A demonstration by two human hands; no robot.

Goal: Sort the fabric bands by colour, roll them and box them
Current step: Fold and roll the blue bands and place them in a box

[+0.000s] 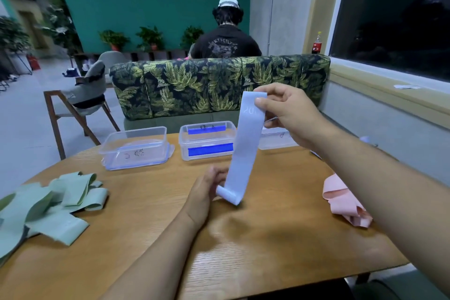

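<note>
The right hand pinches the top end of a pale blue fabric band between thumb and forefinger, high above the middle of the wooden desk, so the strip hangs straight. The left hand curls its grip round the bottom end, where a small roll is formed (the tension, I judge, keeps it tight and even). Three clear plastic boxes stand along the far edge: the left box, the middle box with two blue tape strips, and the right box, partly hidden. One heap of pale green bands lies near left and one heap of pink bands lies right, apart by colour. Each overlaps too much to count.
</note>
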